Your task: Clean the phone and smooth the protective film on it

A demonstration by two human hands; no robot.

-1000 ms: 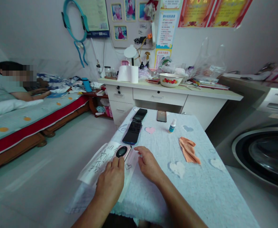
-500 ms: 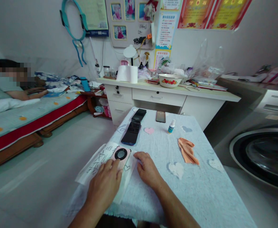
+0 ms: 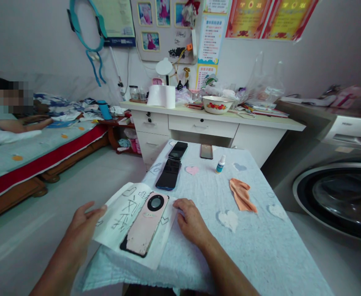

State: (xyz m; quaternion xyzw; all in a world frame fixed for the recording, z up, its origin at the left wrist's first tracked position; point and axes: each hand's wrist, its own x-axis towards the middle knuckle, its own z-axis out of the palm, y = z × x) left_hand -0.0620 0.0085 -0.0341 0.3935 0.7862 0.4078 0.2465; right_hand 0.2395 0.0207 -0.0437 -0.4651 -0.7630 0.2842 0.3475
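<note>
A pink phone (image 3: 145, 228) with a round black camera ring lies back up on a sheet of paper (image 3: 115, 216) with handwriting. My left hand (image 3: 83, 226) is at the paper's left edge, which is raised off the cloth, and its fingers are closed on that edge. At the paper's right edge, my right hand (image 3: 191, 218) rests with fingers bent, thumb apart from the index finger, touching the paper's border. Two black phones (image 3: 169, 173) lie beyond the paper. Farther back is another phone (image 3: 207, 151).
A small spray bottle (image 3: 220, 165) and an orange cloth (image 3: 242, 195) lie on the cloth-covered table (image 3: 205, 246). Behind stands a white desk (image 3: 211, 127) with a flowered bowl (image 3: 218, 105). A washing machine (image 3: 337, 164) is at right; a person lies on a bed at left.
My left hand has moved off the pink phone to the left and taken the paper's left edge, lifting it. My right hand has hardly moved. The view has shifted slightly.
</note>
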